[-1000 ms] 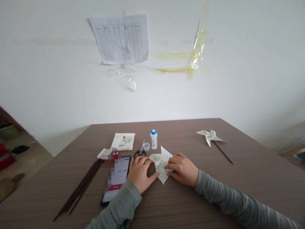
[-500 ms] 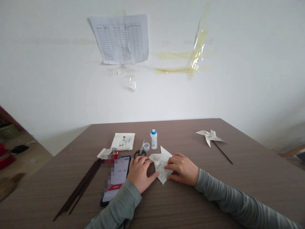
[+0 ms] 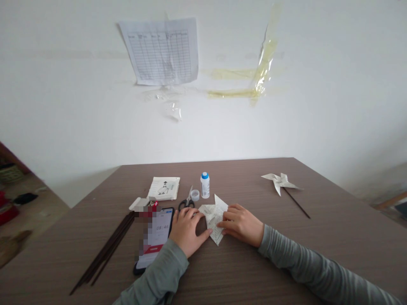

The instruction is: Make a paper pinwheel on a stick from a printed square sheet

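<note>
A printed sheet of paper (image 3: 215, 226), cut and partly folded with pointed corners, lies on the table between my hands. My left hand (image 3: 187, 228) rests with fingers apart at its left side, the thumb tip touching the lower part and the fingertips near its upper left corner. On the right side, my right hand (image 3: 241, 224) has its fingers bent together over the right flap, pinching it in toward the middle; part of that flap is hidden under the fingers. Just beyond my left fingertips lie black-handled scissors (image 3: 187, 204).
A white glue bottle (image 3: 205, 187) with a blue cap and a small clear cup (image 3: 195, 195) stand behind the paper. At left are a phone (image 3: 159, 239), dark sticks (image 3: 104, 250), a small box (image 3: 140, 204) and a paper stack (image 3: 164, 189). A finished pinwheel (image 3: 281, 184) lies right.
My right hand has shifted slightly left, bringing the right flap further over the sheet. The left hand stays in the same place.
</note>
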`<state>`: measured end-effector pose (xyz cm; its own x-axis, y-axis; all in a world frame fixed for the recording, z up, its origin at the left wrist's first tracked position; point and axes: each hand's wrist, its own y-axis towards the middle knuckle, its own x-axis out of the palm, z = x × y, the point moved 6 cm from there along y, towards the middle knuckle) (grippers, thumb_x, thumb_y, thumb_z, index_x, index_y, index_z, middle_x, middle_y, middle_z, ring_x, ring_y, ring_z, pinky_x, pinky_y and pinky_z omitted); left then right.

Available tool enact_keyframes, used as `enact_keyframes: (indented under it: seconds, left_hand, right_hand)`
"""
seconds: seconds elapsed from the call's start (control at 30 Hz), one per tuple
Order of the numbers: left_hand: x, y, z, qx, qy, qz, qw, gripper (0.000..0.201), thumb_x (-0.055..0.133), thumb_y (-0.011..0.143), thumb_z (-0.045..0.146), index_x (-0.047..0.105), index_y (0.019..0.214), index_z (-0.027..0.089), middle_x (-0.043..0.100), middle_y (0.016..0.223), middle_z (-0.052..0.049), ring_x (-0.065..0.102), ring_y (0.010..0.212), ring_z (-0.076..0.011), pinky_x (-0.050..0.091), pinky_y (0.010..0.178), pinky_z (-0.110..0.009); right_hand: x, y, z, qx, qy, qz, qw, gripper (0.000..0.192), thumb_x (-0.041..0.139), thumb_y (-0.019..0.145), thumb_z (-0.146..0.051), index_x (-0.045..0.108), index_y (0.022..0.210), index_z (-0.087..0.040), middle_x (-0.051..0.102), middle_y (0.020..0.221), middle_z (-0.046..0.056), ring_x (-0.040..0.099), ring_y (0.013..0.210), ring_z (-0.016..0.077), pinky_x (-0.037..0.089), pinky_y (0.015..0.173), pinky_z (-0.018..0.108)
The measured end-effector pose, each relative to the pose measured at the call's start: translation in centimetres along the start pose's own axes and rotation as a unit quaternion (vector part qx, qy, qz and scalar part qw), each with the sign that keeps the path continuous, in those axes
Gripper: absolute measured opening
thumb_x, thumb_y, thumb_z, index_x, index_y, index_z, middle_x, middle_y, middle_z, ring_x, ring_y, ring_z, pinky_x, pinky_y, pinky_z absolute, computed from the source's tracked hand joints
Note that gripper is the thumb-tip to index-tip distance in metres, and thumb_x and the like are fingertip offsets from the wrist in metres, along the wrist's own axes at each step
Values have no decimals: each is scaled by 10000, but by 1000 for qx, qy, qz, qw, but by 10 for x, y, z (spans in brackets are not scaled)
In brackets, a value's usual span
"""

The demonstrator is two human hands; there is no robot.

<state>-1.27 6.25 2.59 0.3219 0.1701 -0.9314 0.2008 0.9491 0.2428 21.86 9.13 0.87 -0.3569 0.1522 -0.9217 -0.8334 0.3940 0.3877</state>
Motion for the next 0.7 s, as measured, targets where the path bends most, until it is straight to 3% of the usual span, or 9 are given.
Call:
enact_keyframes:
  seconds: [0.17, 0.33, 0.57, 0.7]
  left_hand:
    - [-1, 0, 0, 2, 3, 1, 1000, 427, 1040, 1006, 506, 1014, 1381, 305, 966, 1511, -143, 836, 1497, -519, 615, 1387, -813]
    - [-1, 0, -1, 5, 5, -8, 1000, 427, 1001, 1037, 524, 1008, 1401, 301, 962, 1533, -149, 824, 1519, -529, 593, 1400, -841]
    - [2, -1, -4, 9, 7, -8, 1000, 431, 972, 1050, 530, 998, 1419, 309, 958, 1527, -145, 815, 1511, -510, 600, 1395, -807]
    - [2, -2, -5, 11, 3, 1, 1000, 475, 970, 1044, 513, 981, 1467, 296, 955, 1504, -155, 814, 1502, -505, 600, 1395, -796]
  right_hand:
    - [4, -1, 6, -33, 18, 16, 999, 458, 560, 1341, -200, 974, 1485, -333, 897, 1105, 76, 812, 1051, 272, 697, 1105, 447]
    - [-2, -6, 7, -55, 35, 41, 997, 567, 540, 1289, -101, 954, 1562, -375, 905, 1148, 76, 824, 1059, 265, 700, 1135, 436]
    - [-1, -5, 5, -35, 20, 37, 999, 461, 602, 1279, -120, 964, 1466, -334, 929, 1134, 82, 854, 1063, 273, 716, 1090, 436]
    - [-3, -2, 4, 39, 53, 38, 997, 319, 681, 1295, -207, 985, 1326, -300, 938, 1103, 99, 867, 1038, 294, 729, 1090, 485]
